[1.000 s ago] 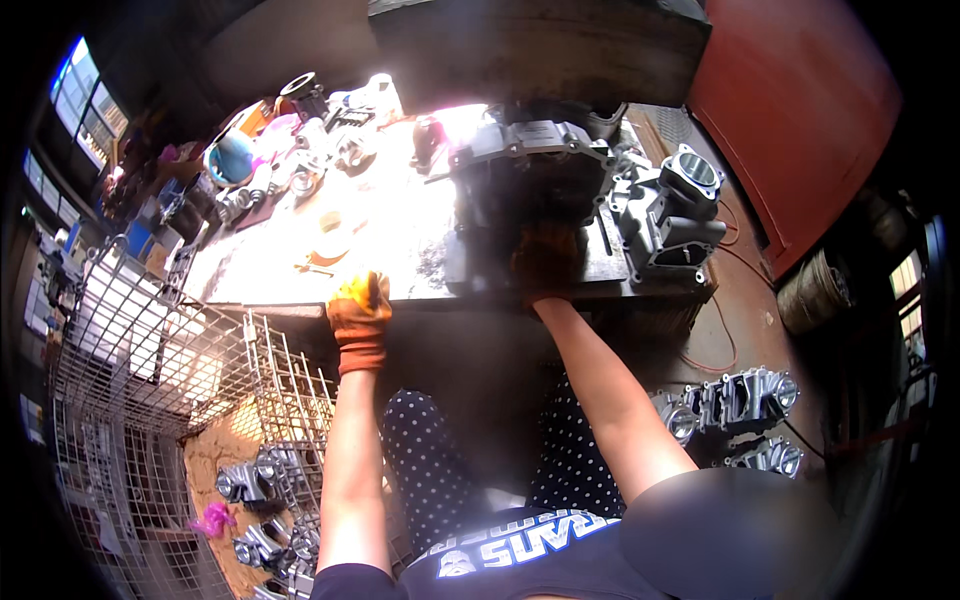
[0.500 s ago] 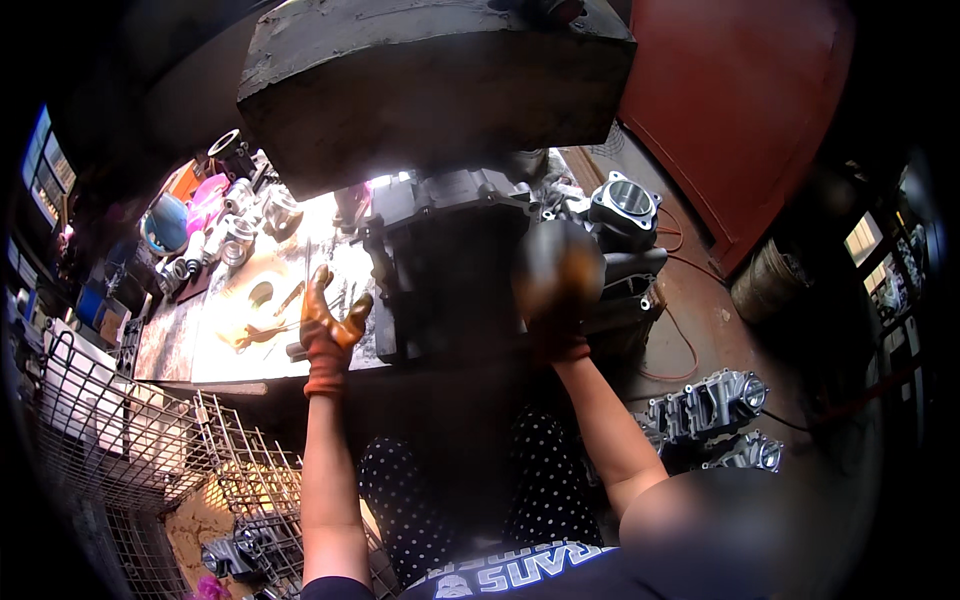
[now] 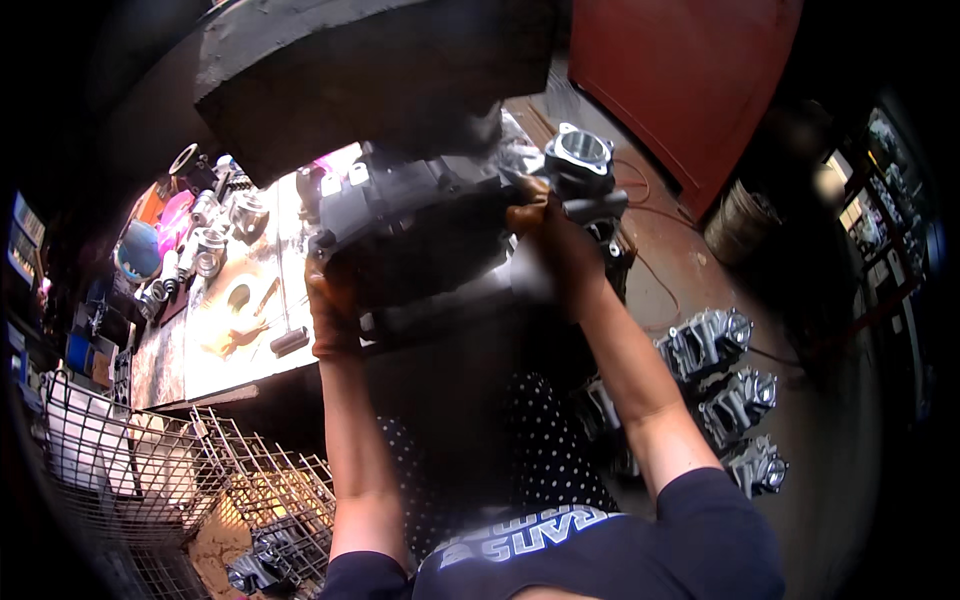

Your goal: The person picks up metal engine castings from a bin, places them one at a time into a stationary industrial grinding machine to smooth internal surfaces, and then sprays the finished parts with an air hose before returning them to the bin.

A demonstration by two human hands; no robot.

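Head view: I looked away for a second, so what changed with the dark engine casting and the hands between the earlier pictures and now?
Both hands took hold of the dark engine casting and lifted it off the workbench toward the camera. The left hand, which was on the bench edge, now grips its left side; the right hand holds its right side. The small parts on the bench and the wire basket stayed put.

Sunlit workbench (image 3: pixel 215 340), red door (image 3: pixel 680 80), wire baskets (image 3: pixel 150 470) on dim floor.

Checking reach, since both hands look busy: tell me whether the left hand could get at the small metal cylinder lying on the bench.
Probably not now: the left hand grips the dark engine casting, though the cylinder lies close beside it, unobstructed.
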